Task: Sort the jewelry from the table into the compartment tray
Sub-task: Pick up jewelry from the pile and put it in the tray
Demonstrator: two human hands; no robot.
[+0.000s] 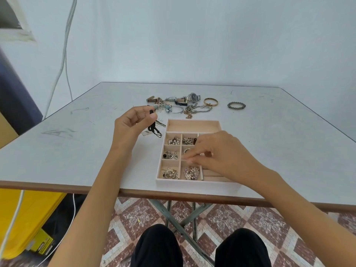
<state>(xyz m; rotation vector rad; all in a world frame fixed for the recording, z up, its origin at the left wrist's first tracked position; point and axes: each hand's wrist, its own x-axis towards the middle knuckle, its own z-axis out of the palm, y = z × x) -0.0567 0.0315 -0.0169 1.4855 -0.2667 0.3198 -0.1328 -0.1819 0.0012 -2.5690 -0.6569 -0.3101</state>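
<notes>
The tabletop (77,151) carries everything, and the compartment tray (192,183) sits close to its near edge. The right forearm crosses the tray's near right corner, so a nudge from it could shove the tray toward the drop to the tiled floor (221,218). The right hand (225,151) hangs over the tray's middle cells with its fingers bent down and blurred. Whether it pinches anything cannot be told, and groping there could rake sorted brooches over a low divider into the wrong cell. The left hand (133,122) is raised left of the tray, thumb and forefinger pinching a black cord piece (154,130) whose loops dangle near the tabletop. The loose ends may snag the unsorted heap or slip from so light a pinch. Unsorted beyond the tray lie watches (193,97), tangled chains (196,109), a gold bangle (211,102) and, apart to the right, a beaded bracelet (236,105). The chains look knotted, so lifting one would probably drag others along. The right hand covers the tray's right cells, hiding what room is left there; the long far compartment shows bare
</notes>
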